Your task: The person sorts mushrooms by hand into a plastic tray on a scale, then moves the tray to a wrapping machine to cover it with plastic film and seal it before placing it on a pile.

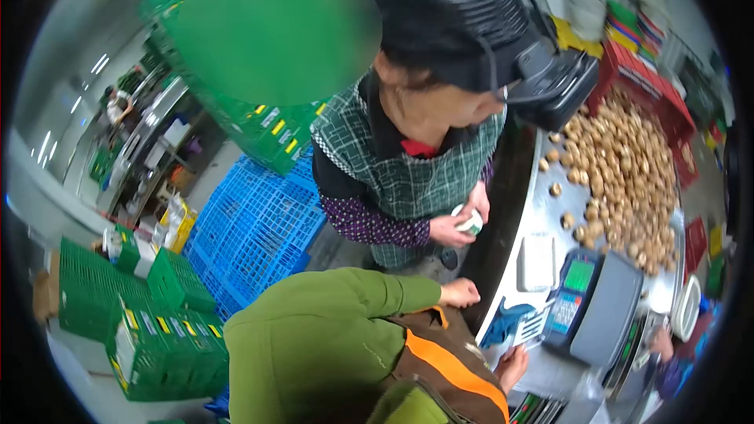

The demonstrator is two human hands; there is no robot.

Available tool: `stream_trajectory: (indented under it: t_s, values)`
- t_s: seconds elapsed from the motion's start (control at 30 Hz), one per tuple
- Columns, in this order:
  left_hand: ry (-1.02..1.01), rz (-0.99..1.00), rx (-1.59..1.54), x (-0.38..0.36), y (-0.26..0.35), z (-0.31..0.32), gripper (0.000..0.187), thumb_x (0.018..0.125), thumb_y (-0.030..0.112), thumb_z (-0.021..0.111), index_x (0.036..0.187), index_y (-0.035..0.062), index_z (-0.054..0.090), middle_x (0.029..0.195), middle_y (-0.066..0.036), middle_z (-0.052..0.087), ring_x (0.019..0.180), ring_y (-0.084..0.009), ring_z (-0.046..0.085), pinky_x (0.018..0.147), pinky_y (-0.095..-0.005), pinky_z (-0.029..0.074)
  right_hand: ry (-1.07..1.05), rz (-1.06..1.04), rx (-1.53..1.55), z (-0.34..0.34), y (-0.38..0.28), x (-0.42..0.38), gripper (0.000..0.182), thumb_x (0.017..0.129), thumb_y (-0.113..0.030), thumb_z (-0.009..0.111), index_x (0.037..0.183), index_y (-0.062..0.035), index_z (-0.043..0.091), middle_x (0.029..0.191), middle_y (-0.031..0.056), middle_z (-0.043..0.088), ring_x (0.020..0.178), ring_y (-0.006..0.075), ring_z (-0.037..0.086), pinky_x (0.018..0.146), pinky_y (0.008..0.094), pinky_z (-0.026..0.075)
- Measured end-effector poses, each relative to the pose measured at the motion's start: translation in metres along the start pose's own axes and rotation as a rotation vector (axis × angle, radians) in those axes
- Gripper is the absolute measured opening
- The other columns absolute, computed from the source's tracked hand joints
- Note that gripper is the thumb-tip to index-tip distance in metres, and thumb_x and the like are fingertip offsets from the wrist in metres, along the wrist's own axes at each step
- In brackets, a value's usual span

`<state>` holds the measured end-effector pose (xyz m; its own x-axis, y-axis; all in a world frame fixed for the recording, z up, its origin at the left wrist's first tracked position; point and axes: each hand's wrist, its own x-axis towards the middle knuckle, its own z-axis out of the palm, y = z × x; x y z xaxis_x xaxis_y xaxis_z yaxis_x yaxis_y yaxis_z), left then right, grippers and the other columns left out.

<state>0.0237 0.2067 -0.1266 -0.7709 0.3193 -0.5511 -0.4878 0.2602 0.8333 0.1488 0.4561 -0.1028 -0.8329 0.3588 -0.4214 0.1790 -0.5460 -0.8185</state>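
My left hand (459,293), at the end of a green sleeve, has its fingers curled together near the table's edge, with nothing visible in it. Lower down, my right hand (512,367) has its fingers closed at the lower edge of a white card with dark stripes (532,326). A dark blue cloth (505,325) lies beside the card. Just beyond are a white tray (537,263) and a scale with a lit green display (580,275). Many brown mushrooms (620,180) are heaped on the metal table (550,208).
A co-worker (416,149) in a checked apron stands across from me, holding a small white object (470,221) in both hands. Green crates (169,353), a blue pallet (255,224) and a red crate (648,90) stand around. Another person's hand (662,343) shows at the right.
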Motion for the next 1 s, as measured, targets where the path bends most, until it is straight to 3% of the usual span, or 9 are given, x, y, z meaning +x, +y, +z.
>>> stream_trajectory:
  t_s: [0.07,0.1,0.27,0.33,0.4,0.63,0.73,0.87,1.0]
  values:
    - [-0.029,0.059,-0.027,0.008,-0.009,0.006,0.021,0.085,0.024,0.064,0.083,0.0028,0.065,0.069,-0.003,0.062,0.057,-0.0124,0.056,0.052,-0.0284,0.047,0.101,0.039,-0.014,0.005,0.008,0.000,0.015,0.094,-0.019,0.058,0.087,-0.0068,0.053,0.073,-0.0024,0.049,0.065,0.0064,0.044,0.057,0.0214,0.036]
    - [-0.033,0.055,0.034,0.006,-0.012,0.006,0.024,0.085,0.025,0.064,0.091,0.0020,0.067,0.074,-0.003,0.065,0.061,-0.0117,0.059,0.055,-0.0284,0.049,0.123,0.054,-0.045,-0.009,0.025,0.013,0.023,0.089,-0.031,0.066,0.091,-0.0116,0.053,0.072,-0.0017,0.052,0.059,0.0065,0.045,0.049,0.0192,0.036]
    - [0.005,-0.035,0.108,-0.011,-0.020,0.001,0.024,0.087,0.026,0.062,0.092,0.0026,0.066,0.076,-0.004,0.065,0.065,-0.0129,0.060,0.059,-0.0292,0.050,0.056,0.118,-0.100,-0.021,0.032,0.035,0.025,0.088,-0.034,0.067,0.090,-0.0119,0.055,0.073,-0.0005,0.055,0.059,0.0065,0.046,0.050,0.0186,0.035]
    - [0.121,-0.048,-0.019,-0.020,-0.021,0.001,0.021,0.086,0.021,0.062,0.077,0.0025,0.065,0.064,-0.002,0.059,0.054,-0.0126,0.054,0.051,-0.0294,0.044,-0.015,0.156,-0.060,-0.011,0.013,0.033,0.024,0.088,-0.034,0.067,0.089,-0.0124,0.056,0.072,-0.0018,0.054,0.058,0.0065,0.045,0.051,0.0181,0.036]
    - [0.120,-0.057,-0.037,-0.024,-0.022,0.000,0.021,0.086,0.021,0.061,0.077,0.0028,0.065,0.064,-0.002,0.059,0.054,-0.0125,0.054,0.051,-0.0290,0.044,-0.087,0.189,-0.009,-0.012,0.005,0.034,0.023,0.089,-0.034,0.066,0.088,-0.0133,0.056,0.070,-0.0035,0.052,0.058,0.0063,0.044,0.051,0.0177,0.035]
    - [0.055,-0.022,-0.085,-0.024,-0.037,-0.005,0.022,0.086,0.025,0.062,0.083,0.0035,0.067,0.067,-0.003,0.061,0.057,-0.0117,0.055,0.052,-0.0269,0.046,0.044,-0.183,-0.229,-0.055,0.036,0.058,0.020,0.094,-0.030,0.059,0.080,-0.0160,0.054,0.066,-0.0066,0.045,0.056,0.0053,0.041,0.050,0.0179,0.034]
    - [0.063,-0.030,-0.095,-0.021,-0.033,-0.006,0.013,0.085,0.019,0.064,0.085,0.0065,0.068,0.073,-0.004,0.064,0.061,-0.0112,0.057,0.053,-0.0278,0.048,0.105,0.193,0.186,-0.049,0.020,0.037,0.021,0.095,-0.026,0.057,0.075,-0.0192,0.053,0.065,-0.0081,0.047,0.056,0.0040,0.041,0.048,0.0201,0.033]
    - [-0.029,-0.151,-0.143,-0.021,0.007,-0.005,0.018,0.089,0.020,0.063,0.097,0.0047,0.063,0.080,-0.004,0.064,0.065,-0.0096,0.057,0.056,-0.0232,0.048,0.325,0.113,0.313,-0.028,-0.004,-0.004,0.012,0.095,-0.021,0.057,0.085,-0.0129,0.054,0.073,-0.0017,0.052,0.061,0.0084,0.047,0.050,0.0222,0.036]
    - [0.037,0.047,-0.039,0.037,0.037,-0.008,0.018,0.093,0.016,0.059,0.105,0.0029,0.060,0.084,-0.003,0.065,0.069,-0.0082,0.058,0.060,-0.0221,0.048,0.369,0.037,0.501,-0.040,-0.004,-0.041,0.014,0.095,-0.024,0.058,0.091,-0.0106,0.057,0.076,-0.0004,0.055,0.066,0.0088,0.050,0.055,0.0213,0.041]
